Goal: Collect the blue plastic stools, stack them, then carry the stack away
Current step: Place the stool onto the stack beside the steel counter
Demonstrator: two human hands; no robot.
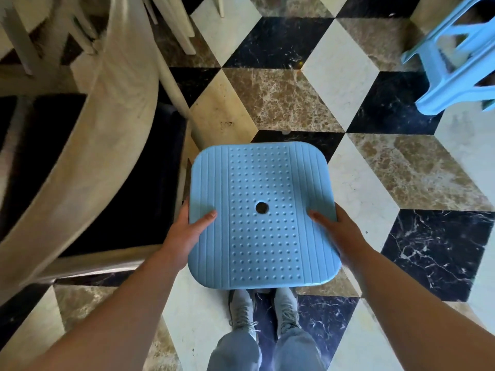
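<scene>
A blue plastic stool (262,183) is held in front of me, its square dotted seat with a centre hole facing up and hiding its legs. My left hand (187,231) grips the seat's left edge, thumb on top. My right hand (340,231) grips the right edge the same way. A second blue stool (450,62) stands at the upper right, only its legs and frame showing, partly cut off by the frame edge.
A cream chair with a curved back (112,145) and a dark seat (67,170) stands close on the left. More cream chair legs (179,30) are at the top. The floor is cube-patterned marble tile (401,170). My grey shoes (265,311) are below the stool.
</scene>
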